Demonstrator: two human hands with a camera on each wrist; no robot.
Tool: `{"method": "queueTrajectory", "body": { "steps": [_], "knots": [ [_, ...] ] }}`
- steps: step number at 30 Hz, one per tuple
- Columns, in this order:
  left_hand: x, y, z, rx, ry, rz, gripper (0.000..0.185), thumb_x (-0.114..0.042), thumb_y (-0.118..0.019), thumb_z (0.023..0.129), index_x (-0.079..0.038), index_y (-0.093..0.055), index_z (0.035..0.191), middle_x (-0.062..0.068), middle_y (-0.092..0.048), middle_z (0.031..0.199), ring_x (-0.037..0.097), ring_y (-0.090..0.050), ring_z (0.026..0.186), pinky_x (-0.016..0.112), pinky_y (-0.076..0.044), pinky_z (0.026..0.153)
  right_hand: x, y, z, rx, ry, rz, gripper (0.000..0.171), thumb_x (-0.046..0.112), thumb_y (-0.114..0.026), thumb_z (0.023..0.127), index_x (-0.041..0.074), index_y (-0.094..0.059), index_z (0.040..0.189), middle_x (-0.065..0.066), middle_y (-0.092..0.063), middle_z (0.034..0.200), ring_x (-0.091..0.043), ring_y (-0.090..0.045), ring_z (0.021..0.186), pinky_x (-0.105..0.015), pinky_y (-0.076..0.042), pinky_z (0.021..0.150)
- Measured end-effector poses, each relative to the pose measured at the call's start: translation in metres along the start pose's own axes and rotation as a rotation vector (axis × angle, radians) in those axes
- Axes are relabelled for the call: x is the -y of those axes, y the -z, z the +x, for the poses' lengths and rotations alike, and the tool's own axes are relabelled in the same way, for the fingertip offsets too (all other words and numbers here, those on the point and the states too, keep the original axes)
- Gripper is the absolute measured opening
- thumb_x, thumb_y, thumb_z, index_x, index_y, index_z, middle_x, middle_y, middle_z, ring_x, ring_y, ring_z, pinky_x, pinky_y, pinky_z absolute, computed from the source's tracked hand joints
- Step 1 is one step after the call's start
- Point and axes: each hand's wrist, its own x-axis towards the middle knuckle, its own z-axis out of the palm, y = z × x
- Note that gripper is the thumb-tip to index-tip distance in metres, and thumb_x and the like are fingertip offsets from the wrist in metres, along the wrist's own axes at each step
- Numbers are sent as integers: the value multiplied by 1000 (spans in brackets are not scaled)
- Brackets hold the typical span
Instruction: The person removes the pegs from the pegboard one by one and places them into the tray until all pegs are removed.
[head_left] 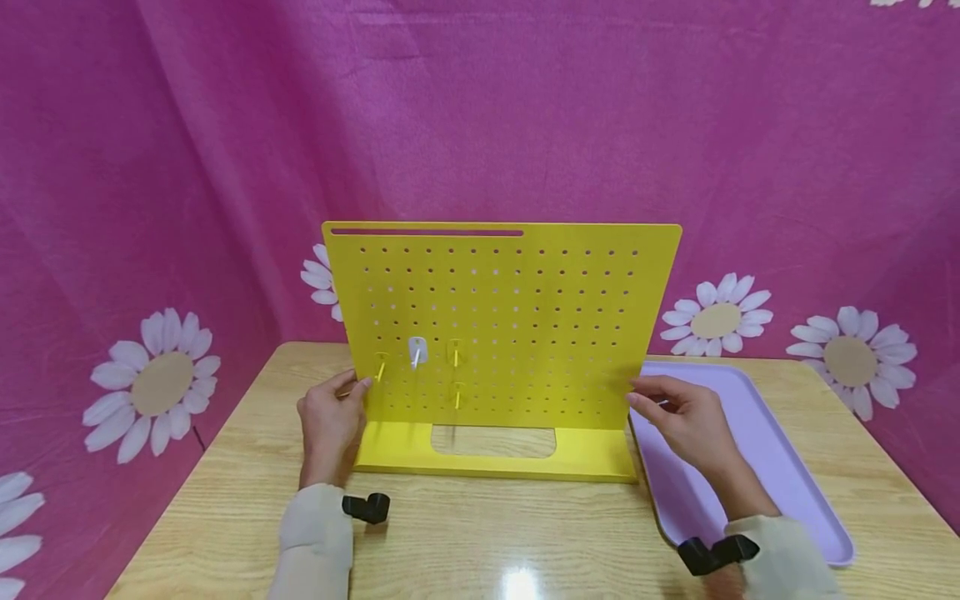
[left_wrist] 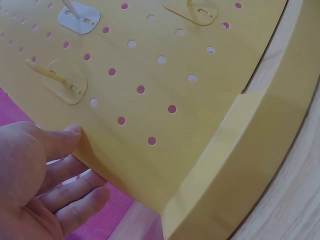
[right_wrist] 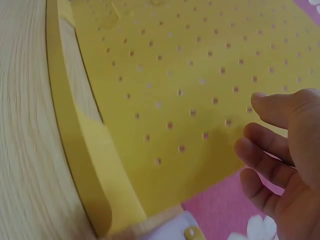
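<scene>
The left hand pinches a yellow pegboard standing on a bench, the right hand loosely spread by its opposite edge, where a one-sided tug could skew it, jolting hooks loose.

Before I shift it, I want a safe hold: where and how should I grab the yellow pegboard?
Probably pinch the yellow pegboard at both side edges, coming from left and right: the thin panel stands up from its base, while hooks jut from its front.
</scene>
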Motion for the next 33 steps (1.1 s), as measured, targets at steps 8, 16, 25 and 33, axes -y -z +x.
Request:
{"method": "queueTrajectory", "body": {
  "steps": [8, 16, 25, 33],
  "knots": [
    [0, 0, 0, -5, -13, 4, 37, -22, -67, 98, -8, -66, 133, 16, -70, 116, 34, -66, 108, 46, -54, 90, 24, -18, 7, 46, -3, 36, 21, 7, -76, 90, 0, -75, 109, -8, -74, 98, -14, -65, 81, -20, -53, 68],
    [0, 0, 1, 5, 11, -6, 39, -23, -66, 99, -9, -64, 135, 15, -69, 120, 35, -64, 112, 46, -53, 93, 41, -42, 16, 109, -12, 97, 21, 11, -74, 92, 1, -75, 110, -5, -74, 100, -20, -66, 85, -29, -56, 72],
    [-1, -1, 1, -2, 3, -22, 38, -22, -67, 98, -9, -65, 134, 15, -69, 119, 33, -65, 110, 45, -53, 93, 62, -67, 27, 196, -9, 162, 26, 16, -74, 92, 3, -74, 114, 0, -74, 99, -17, -66, 85, -32, -57, 74],
    [2, 0, 1, -16, -23, -5, 37, -23, -69, 97, -9, -68, 131, 15, -69, 120, 33, -64, 111, 44, -53, 94, 73, -92, 36, 247, 53, 231, 23, 12, -74, 92, 0, -75, 112, -2, -74, 99, -17, -66, 83, -33, -57, 72]
  ]
}}
